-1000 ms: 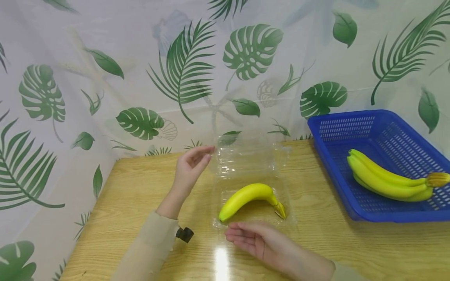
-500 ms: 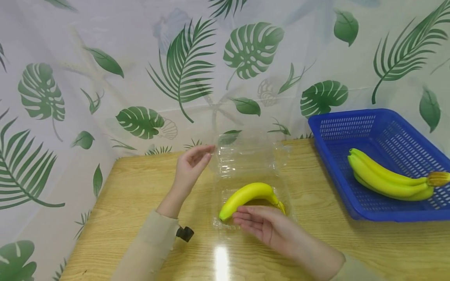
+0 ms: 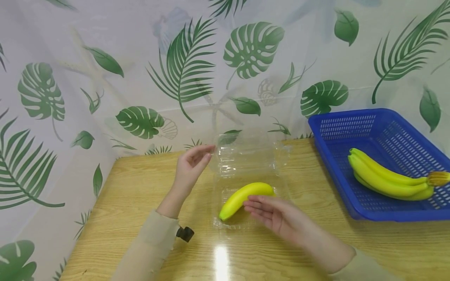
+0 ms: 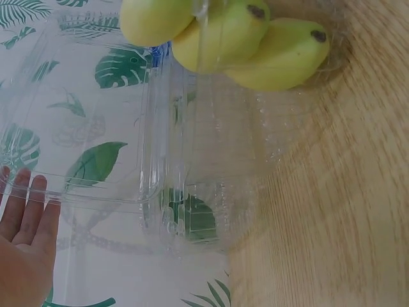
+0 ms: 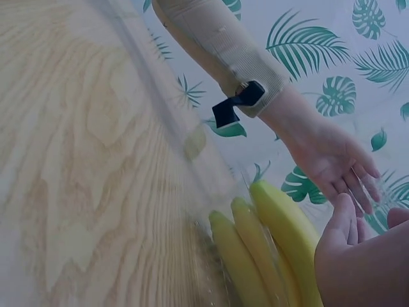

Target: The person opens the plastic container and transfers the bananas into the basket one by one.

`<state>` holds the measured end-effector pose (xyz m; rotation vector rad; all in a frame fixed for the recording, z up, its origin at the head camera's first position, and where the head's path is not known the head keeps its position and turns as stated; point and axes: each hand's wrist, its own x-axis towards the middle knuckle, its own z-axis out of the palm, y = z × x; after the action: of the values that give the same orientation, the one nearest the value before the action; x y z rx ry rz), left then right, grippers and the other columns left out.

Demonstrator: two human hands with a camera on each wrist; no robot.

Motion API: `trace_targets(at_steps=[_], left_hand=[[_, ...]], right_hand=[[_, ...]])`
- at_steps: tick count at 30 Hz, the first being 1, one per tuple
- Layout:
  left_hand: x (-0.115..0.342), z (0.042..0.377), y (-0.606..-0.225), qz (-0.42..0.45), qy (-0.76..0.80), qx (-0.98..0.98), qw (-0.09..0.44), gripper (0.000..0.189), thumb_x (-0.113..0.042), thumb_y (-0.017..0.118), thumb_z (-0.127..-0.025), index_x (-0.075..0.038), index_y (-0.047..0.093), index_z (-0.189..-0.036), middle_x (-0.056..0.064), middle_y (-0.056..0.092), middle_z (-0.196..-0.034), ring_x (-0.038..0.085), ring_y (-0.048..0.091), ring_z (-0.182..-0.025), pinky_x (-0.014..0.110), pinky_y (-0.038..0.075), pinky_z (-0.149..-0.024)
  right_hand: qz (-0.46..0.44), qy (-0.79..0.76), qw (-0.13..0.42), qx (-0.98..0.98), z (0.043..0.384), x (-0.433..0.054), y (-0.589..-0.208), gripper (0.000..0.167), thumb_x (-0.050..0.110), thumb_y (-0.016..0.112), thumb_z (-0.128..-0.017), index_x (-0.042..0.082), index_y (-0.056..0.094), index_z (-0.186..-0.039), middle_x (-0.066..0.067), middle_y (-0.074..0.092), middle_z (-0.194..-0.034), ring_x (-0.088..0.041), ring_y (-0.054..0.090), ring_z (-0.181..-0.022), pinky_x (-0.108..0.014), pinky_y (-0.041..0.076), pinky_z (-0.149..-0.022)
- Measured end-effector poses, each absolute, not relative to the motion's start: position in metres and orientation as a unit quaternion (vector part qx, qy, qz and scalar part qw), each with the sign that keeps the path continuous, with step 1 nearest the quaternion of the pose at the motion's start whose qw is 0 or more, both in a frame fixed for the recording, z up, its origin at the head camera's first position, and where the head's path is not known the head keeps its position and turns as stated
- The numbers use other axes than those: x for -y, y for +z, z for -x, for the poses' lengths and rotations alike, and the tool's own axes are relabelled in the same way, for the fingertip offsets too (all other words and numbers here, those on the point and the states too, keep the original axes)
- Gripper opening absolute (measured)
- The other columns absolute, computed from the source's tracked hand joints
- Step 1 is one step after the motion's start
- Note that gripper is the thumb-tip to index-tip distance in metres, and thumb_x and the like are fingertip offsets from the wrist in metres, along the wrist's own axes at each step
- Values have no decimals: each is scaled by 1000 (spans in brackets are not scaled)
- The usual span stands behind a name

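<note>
An unfolded clear plastic clamshell box (image 3: 246,166) lies on the table, its lid raised at the back. A bunch of bananas (image 3: 237,199) sits in the front half; the left wrist view shows several banana tips (image 4: 281,54) side by side. My left hand (image 3: 188,169) is beside the lid's left edge, its straight fingers (image 4: 32,217) at the rim. Whether they press on it I cannot tell. Over the front right of the bunch is my right hand (image 3: 277,216), fingers extended together, hiding the stem end. It grips nothing.
A blue plastic basket (image 3: 334,187) stands on the right with another bunch of bananas (image 3: 390,183) inside. Leaf-printed cloth (image 3: 197,78) rises behind the wooden table (image 3: 130,203). A black wrist mount (image 3: 185,234) sticks out from my left sleeve.
My right hand has moved up and to the right, from in front of the box to over the bananas' stem end. The left hand and the box stay in place.
</note>
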<state>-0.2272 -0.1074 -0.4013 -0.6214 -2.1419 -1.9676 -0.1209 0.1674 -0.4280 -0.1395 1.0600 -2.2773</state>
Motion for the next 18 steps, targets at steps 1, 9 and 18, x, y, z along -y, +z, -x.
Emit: trace_targets(at_steps=[1,9,18], left_hand=[[107,227,-401,208,-659,718,83,29,3,61,-102,15,63,-128,36,65,-136,-6,67,-113,19,55,-110],[108,227,-401,211,-656,720,82,29,3,61,-102,14,63,-129,35,65,-137,-6,67,-113,20,55,-110],[109,228,-402,213,-656,720,82,29,3,61,-102,14,63,-129,35,65,-137,-6,67,-113,19,55,-110]], right_hand=[[55,-861,307,-402,122,-170,-428,25,13,50,-112,6,70,-124,-7,77,-126,-17,74,-119,-27,56,-112],[82,-858,306,-405,132,-186,-426,28,12,47,-113,10,72,-124,-6,76,-129,-17,73,-122,-28,54,-115],[92,-848,308,-421,141,-201,-422,30,11,45,-114,9,72,-128,-5,75,-133,-18,71,-126,-28,55,-115]])
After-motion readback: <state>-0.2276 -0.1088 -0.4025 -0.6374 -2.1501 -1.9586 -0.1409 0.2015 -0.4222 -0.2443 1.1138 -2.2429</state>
